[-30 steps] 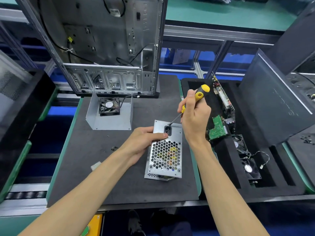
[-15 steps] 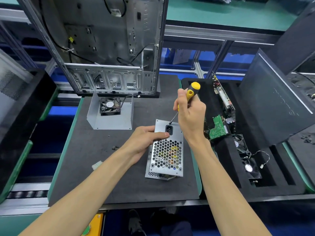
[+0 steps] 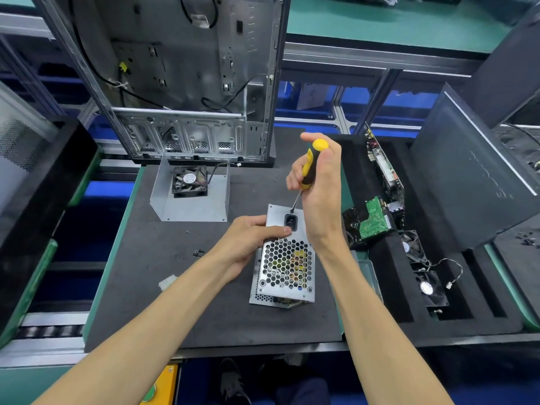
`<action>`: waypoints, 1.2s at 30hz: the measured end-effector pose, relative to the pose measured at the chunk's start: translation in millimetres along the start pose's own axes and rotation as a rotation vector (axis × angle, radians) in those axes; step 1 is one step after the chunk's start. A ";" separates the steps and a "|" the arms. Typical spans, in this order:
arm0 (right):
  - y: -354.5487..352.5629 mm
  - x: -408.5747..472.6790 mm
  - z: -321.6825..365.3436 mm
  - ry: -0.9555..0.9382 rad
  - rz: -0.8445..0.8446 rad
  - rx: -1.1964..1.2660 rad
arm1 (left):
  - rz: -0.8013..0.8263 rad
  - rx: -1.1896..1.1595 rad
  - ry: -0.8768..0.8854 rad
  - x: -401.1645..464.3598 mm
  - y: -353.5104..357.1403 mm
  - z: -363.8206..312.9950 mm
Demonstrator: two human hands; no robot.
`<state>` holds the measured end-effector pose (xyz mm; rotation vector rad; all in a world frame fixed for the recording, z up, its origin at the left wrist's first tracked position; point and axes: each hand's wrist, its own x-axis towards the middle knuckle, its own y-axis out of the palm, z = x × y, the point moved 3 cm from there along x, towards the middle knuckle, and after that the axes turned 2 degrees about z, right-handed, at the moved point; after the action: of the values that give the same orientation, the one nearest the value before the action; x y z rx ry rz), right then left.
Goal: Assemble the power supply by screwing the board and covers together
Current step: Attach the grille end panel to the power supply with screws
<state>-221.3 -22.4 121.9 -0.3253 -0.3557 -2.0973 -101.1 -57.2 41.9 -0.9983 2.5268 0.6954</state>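
The silver power supply (image 3: 285, 264), with a honeycomb grille and a black socket, lies on the dark mat (image 3: 163, 273). My left hand (image 3: 248, 244) grips its upper left edge, thumb lying across the top face by the socket. My right hand (image 3: 320, 188) grips a yellow-and-black screwdriver (image 3: 311, 163), held nearly upright. Its tip sits on the cover just above the socket. A bent grey cover with a black fan (image 3: 190, 194) stands behind on the mat.
An open computer case (image 3: 181, 83) stands at the back. Loose screws (image 3: 198, 252) and a white connector (image 3: 168, 282) lie left of the supply. A black foam tray (image 3: 394, 287) on the right holds a green circuit board (image 3: 374, 220) and fans.
My right hand has swung the screwdriver handle left and more upright, with the tip staying by the socket. My left hand has kept its grip on the supply.
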 end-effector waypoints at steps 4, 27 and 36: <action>-0.9 4.9 9.7 -0.010 0.029 -0.004 | -0.001 -0.006 0.004 -0.3 -0.1 0.3; -1.9 9.5 17.2 0.079 0.130 -0.034 | -0.008 0.023 0.020 4.0 -2.4 3.9; -12.4 9.8 15.3 0.075 0.083 0.017 | -0.019 0.002 0.014 4.0 -2.9 5.3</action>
<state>-235.6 -18.0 138.1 -0.2458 -0.3105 -2.0180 -101.2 -58.3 34.7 -1.0281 2.5265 0.6825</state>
